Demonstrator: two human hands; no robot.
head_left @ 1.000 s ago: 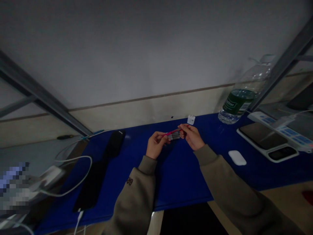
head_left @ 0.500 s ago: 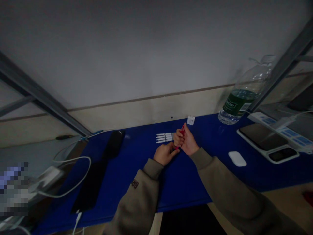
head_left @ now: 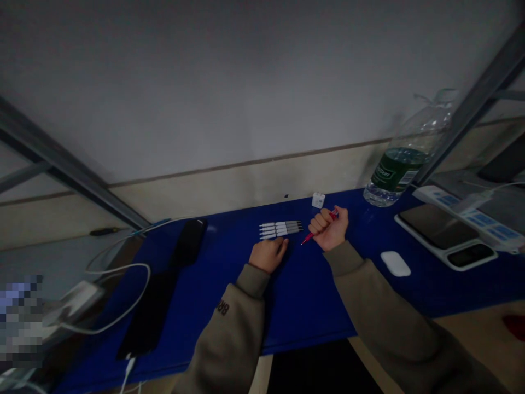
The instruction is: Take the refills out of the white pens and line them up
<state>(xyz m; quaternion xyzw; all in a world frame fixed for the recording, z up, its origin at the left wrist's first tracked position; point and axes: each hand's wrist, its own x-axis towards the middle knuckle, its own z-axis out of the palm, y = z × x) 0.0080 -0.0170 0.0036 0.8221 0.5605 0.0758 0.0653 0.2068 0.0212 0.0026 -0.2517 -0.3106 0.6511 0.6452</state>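
While the right hand (head_left: 328, 228) sits clenched around a red pen (head_left: 308, 237), tip angled toward the blue desk mat (head_left: 311, 295), the left hand (head_left: 268, 255) rests released and empty, just beside four white pens (head_left: 281, 229) lying parallel; beyond them, a white plug (head_left: 318, 200) and a water bottle (head_left: 396, 169).

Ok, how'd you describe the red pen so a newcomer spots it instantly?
Start at the blue desk against the wall, then find the right hand near its middle. The red pen sticks out of that closed fist. Unlike the row of white pens lying just beside it, it is red and held in the hand.
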